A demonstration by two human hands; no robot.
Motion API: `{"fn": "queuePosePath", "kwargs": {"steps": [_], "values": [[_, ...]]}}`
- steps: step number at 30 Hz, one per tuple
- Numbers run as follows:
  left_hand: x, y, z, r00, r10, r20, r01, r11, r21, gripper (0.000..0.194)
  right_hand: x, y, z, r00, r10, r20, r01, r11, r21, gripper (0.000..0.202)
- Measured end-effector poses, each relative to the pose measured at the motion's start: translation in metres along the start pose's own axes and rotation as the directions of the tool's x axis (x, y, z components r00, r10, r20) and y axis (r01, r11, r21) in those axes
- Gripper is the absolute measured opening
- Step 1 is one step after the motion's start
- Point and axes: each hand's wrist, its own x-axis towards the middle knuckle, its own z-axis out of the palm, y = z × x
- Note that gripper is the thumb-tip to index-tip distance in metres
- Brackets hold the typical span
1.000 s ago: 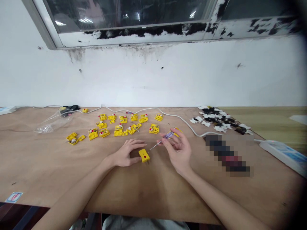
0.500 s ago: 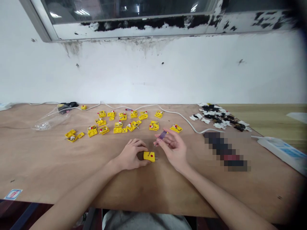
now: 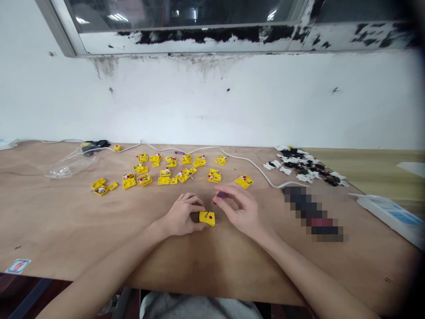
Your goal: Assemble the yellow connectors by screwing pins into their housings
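Near the table's front middle, my left hand (image 3: 184, 215) grips a small yellow block (image 3: 207, 218) between thumb and fingers. The block has a red dot on top, a dark slanted piece beside it, and thin metal prongs on its right side. My right hand (image 3: 241, 208) is just right of and above the block, not touching it. Its thumb and fingers pinch a small purple tool (image 3: 221, 195), mostly hidden by the fingers. Beyond both hands lie several opened yellow cases with red and white parts, one of them (image 3: 244, 180) near my right hand.
A clear plastic bag (image 3: 71, 165) lies at the back left. Black and white pieces (image 3: 299, 161) are heaped at the back right. A white cable (image 3: 252, 164) crosses the table to the right, near a pixelated dark object (image 3: 312, 212) and a white power strip (image 3: 392, 212).
The purple tool has turned in my right hand and now shows less, tucked between the fingers. My left hand and the yellow block stay in place. The view has shifted slightly.
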Motion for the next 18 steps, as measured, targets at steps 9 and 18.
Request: {"fn": "queuePosePath", "kwargs": {"steps": [9,18], "values": [[0.000,-0.001,0.000,1.000,-0.025,0.008,0.025,1.000,0.003,0.038,0.019,-0.026,-0.006,0.941,-0.162,0.297,0.196,0.977,-0.088,0.032],[0.000,0.000,0.000,0.999,-0.035,0.031,0.035,0.999,-0.011,0.038,0.021,-0.020,-0.006,0.963,-0.105,0.250,0.130,0.987,-0.089,0.029]]}}
